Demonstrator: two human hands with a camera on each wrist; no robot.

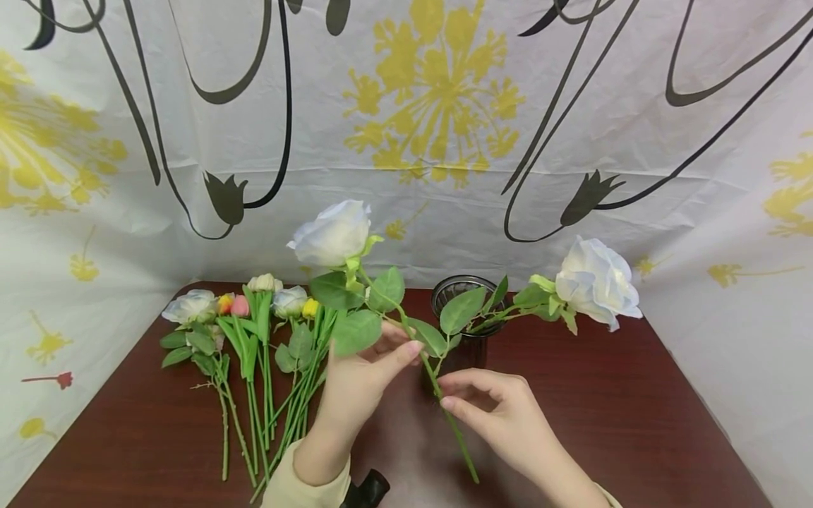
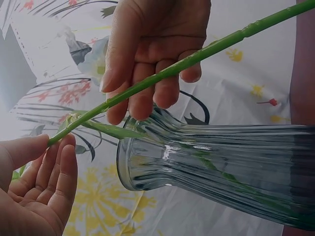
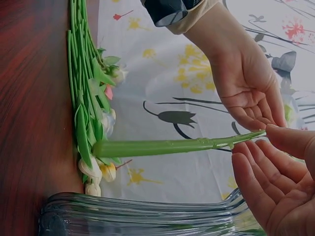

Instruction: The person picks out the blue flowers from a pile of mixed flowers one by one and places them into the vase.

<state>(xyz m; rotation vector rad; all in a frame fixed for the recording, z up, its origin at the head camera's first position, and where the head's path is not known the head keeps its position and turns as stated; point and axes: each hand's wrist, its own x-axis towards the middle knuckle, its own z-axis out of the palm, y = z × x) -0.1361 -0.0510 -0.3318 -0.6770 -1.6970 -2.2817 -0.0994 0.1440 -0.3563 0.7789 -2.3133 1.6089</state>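
Observation:
A pale blue-white artificial rose (image 1: 333, 234) leans up and to the left over the table. My left hand (image 1: 368, 377) pinches its green stem (image 2: 172, 69) just below the leaves. Lower on that stem, my right hand (image 1: 498, 413) holds it lightly between thumb and fingertips, and the cut end sticks out below. Behind the hands stands a ribbed clear glass vase (image 2: 211, 147), partly hidden in the head view. Another blue-white rose (image 1: 597, 282) stands in the vase, its bloom leaning far out to the right.
Several artificial flowers lie on the table's left side, among them a rose (image 1: 193, 307), a pink tulip (image 1: 240, 306) and long green stems (image 1: 298, 413). The dark red wooden table (image 1: 610, 395) meets a patterned white cloth (image 1: 444, 233) behind and at the sides.

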